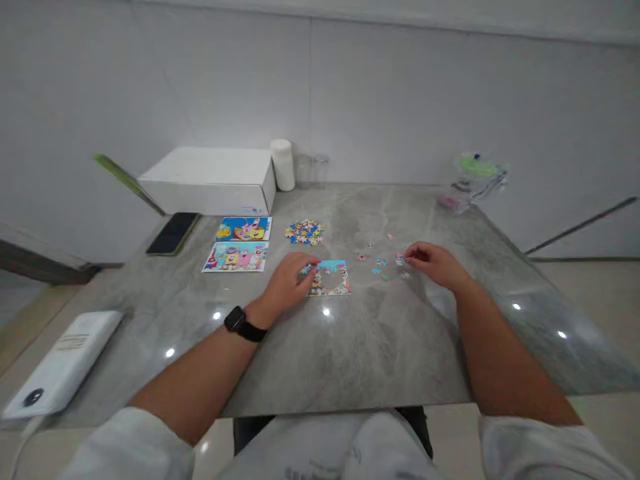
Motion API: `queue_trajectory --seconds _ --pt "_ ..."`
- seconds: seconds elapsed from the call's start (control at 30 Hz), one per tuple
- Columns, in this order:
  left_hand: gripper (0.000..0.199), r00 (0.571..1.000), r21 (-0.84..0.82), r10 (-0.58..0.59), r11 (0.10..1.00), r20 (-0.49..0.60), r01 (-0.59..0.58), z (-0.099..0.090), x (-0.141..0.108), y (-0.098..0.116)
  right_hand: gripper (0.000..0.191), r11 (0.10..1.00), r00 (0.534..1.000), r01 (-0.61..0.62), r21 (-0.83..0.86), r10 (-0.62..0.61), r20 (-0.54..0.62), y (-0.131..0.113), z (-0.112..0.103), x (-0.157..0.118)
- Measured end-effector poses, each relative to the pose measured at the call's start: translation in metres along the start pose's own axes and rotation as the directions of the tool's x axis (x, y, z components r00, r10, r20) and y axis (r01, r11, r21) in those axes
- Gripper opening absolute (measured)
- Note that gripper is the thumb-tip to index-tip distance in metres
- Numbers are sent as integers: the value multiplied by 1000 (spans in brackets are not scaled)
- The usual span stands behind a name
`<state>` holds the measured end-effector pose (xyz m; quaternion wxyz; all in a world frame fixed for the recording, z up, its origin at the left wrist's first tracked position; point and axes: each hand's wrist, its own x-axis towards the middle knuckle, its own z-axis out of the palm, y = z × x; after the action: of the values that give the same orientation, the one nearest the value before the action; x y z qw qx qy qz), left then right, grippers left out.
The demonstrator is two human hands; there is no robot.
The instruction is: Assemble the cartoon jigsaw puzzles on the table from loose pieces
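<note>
A grey marble-look table (380, 347) stands against a plain white wall. The left hand (290, 280) lies with curled fingers on the edge of a half-built puzzle (331, 277), steadying it; the right hand (434, 261) pinches at loose pieces (383, 265) just beside it (whether one is gripped, I cannot tell). Best keep the frame pinned while fitting. Further off lie a pile of pieces (305, 231), two finished puzzles (239, 245) and a closed white box (210, 179), its contents hidden.

Person: bare forearms; black smartwatch with black strap (241, 323) on left wrist; short white sleeves (540, 445) bunched above both elbows.
</note>
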<state>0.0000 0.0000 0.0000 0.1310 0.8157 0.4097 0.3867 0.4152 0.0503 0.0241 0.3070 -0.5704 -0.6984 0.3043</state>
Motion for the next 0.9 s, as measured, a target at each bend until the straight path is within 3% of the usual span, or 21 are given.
queue_trajectory --seconds 0.13,0.27,0.37,0.47,0.6,0.77,0.9 --pt "18 999 -4 -29 1000 -20 29 -1 1 0 27 982 996 88 168 -80 -49 -45 33 16" --pt "16 998 -12 -52 999 -39 51 -1 1 -1 27 925 984 159 345 -176 20 -82 89 26" --pt "15 997 -11 -64 998 -53 64 -2 1 0 27 891 983 173 419 -182 -20 -95 133 23" --pt "15 995 -13 -74 997 -60 74 -2 2 1 21 912 967 251 324 -227 -112 -97 160 12" --pt "15 997 -23 -47 999 -60 45 0 2 1 17 915 944 331 229 -317 -96 -99 169 -2" --pt "12 999 -57 -24 998 -32 22 3 1 -1 20 918 949 314 244 -305 -75 -101 171 -4" --pt "13 996 -104 -89 991 -9 87 3 1 1 23 913 957 290 288 -284 -63 -98 170 -3"
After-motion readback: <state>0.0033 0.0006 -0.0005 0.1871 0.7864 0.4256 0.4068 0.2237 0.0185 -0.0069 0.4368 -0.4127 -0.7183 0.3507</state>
